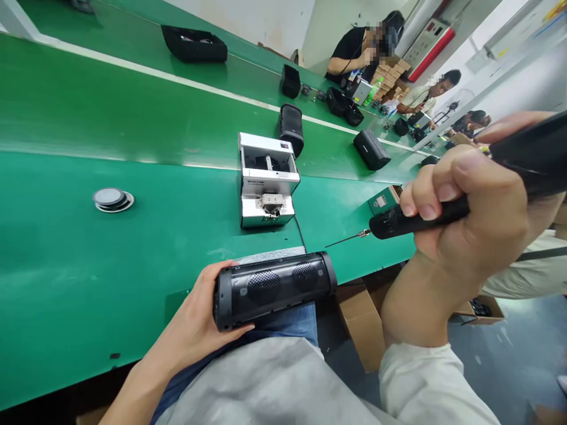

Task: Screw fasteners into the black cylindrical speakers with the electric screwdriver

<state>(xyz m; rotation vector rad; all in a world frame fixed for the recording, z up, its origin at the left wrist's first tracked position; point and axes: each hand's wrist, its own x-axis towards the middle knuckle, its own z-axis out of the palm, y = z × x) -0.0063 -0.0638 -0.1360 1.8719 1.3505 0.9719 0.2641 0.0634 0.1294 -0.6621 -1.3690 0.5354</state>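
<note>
My left hand (201,316) is closed round the left end of a black speaker (283,289), tilted slightly, with two perforated round grilles on its upper face. It is held at the table's near edge, over my lap. Up at the right, my right hand (469,195) grips a black electric screwdriver (398,219). Its long thin bit points left and ends above the speaker's right end, apart from it. Just beyond the speaker stands a silver screw feeder (268,183) with a small metal outlet at its front.
Round grey discs (110,199) lie stacked on the green table (57,265) at left. Behind the feeder, another black speaker (291,127) stands on the green conveyor belt (146,124), with more speaker housings along it. A cardboard box (361,324) sits below at right. Several co-workers sit farther along.
</note>
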